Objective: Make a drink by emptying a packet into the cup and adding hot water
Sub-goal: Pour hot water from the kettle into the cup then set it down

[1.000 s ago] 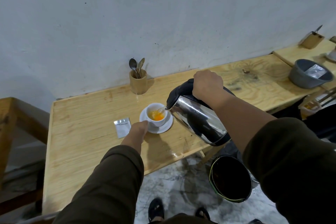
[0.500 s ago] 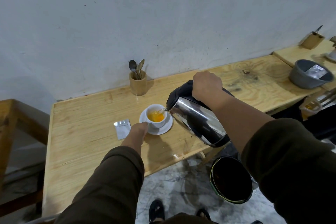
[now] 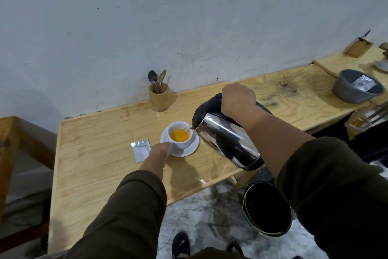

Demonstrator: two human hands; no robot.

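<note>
A white cup [image 3: 178, 128] stands on a white saucer [image 3: 189, 150] on the wooden table [image 3: 100, 153]. Orange liquid fills the cup's lower part. My right hand [image 3: 237, 99] grips the black handle of a steel kettle [image 3: 226, 143], tilted with its spout over the cup's right rim, and a thin stream of water runs into the cup. My left hand [image 3: 158, 154] rests at the saucer's near-left edge, fingers closed against the cup's side or handle. A torn silver packet [image 3: 141, 149] lies flat left of the saucer.
A wooden holder [image 3: 159, 99] with two spoons stands behind the cup by the wall. A grey bowl [image 3: 354, 88] with a silver packet sits at the right. A black bucket [image 3: 266, 208] stands on the floor under the table's front edge. A second table adjoins at the far right.
The orange liquid in the cup has risen as water keeps running from the kettle. Both hands and the kettle have hardly moved.
</note>
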